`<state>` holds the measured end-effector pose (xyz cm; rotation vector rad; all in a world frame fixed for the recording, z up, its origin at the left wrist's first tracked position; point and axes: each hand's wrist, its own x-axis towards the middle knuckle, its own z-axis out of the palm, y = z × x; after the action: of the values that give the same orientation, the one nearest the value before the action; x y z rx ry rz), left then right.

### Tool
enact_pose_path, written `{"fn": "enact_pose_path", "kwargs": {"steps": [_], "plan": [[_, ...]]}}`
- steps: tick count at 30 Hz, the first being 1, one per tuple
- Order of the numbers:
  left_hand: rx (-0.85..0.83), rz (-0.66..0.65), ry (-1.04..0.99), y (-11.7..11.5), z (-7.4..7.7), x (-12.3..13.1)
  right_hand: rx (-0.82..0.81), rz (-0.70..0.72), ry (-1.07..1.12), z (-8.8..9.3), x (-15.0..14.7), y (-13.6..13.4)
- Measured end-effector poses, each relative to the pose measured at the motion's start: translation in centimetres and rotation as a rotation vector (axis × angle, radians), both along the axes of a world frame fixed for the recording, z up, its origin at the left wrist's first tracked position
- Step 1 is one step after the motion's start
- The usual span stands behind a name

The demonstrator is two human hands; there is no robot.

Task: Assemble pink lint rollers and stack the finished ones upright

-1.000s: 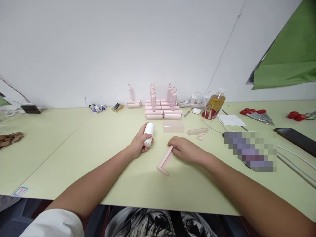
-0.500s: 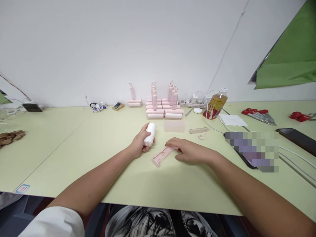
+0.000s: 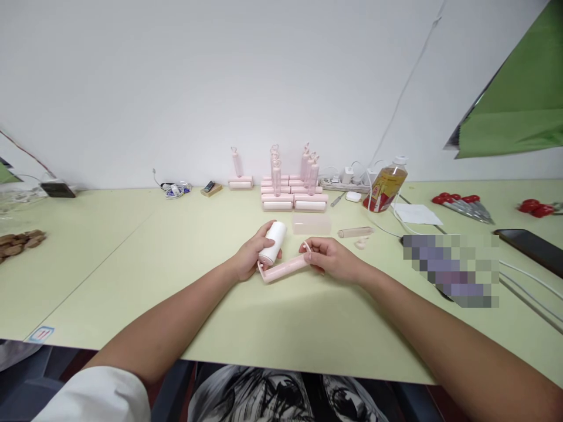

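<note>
A white lint roller refill (image 3: 273, 241) is gripped in my left hand (image 3: 254, 252), tilted with its lower end toward me. My right hand (image 3: 332, 258) pinches the right end of a pink lint roller frame (image 3: 284, 269). The frame's two end arms point up and away from me, and its left end lies just under the refill's lower end. I cannot tell whether they touch. Beyond my hands lies a translucent pink cover (image 3: 311, 223). Right of it are a clear tube handle (image 3: 355, 232) and a small pink piece (image 3: 362, 242).
Several pink lint rollers with upright handles (image 3: 294, 199) stand near the wall, one apart (image 3: 240, 183). To the right are a drink bottle (image 3: 385, 184), white paper (image 3: 417, 214), red-handled tools (image 3: 461, 205), cables and a dark phone (image 3: 530, 249). Brown pieces (image 3: 20, 243) lie far left.
My right hand has picked up the pink frame and turned it so its end arms point away from me. My left hand has brought the refill slightly right, closer to the frame.
</note>
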<state>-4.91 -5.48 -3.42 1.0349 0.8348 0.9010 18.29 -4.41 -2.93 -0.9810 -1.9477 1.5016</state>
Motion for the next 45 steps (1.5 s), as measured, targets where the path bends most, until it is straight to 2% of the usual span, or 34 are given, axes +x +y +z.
{"fn": "enact_pose_path", "kwargs": {"steps": [4, 11, 20, 30, 36, 42, 45], "plan": [[-0.004, -0.104, -0.012, -0.2, -0.2, -0.1, -0.087, -0.029, 0.088, 0.0, -0.1, 0.0], [0.041, -0.205, -0.057, -0.9, 0.0, 0.3, -0.197, -0.074, 0.166, -0.1, -0.5, 0.0], [0.086, -0.176, 0.011, -1.1, -0.4, 0.3, -0.196, -0.070, 0.125, 0.0, -0.5, -0.2], [0.113, -0.100, 0.017, -1.1, 0.3, 0.3, -0.236, -0.085, 0.160, -0.1, -0.6, -0.2], [0.132, -0.142, 0.023, -1.1, 0.2, 0.3, -0.245, -0.073, 0.195, -0.2, -0.6, -0.2], [0.235, -0.265, 0.172, -1.1, 0.6, -0.5, -0.356, -0.041, 0.299, 0.3, -0.7, -0.7], [0.408, -0.264, 0.301, -1.1, 0.8, -0.9, -0.452, 0.009, 0.383, 0.2, -0.6, -0.7]]}}
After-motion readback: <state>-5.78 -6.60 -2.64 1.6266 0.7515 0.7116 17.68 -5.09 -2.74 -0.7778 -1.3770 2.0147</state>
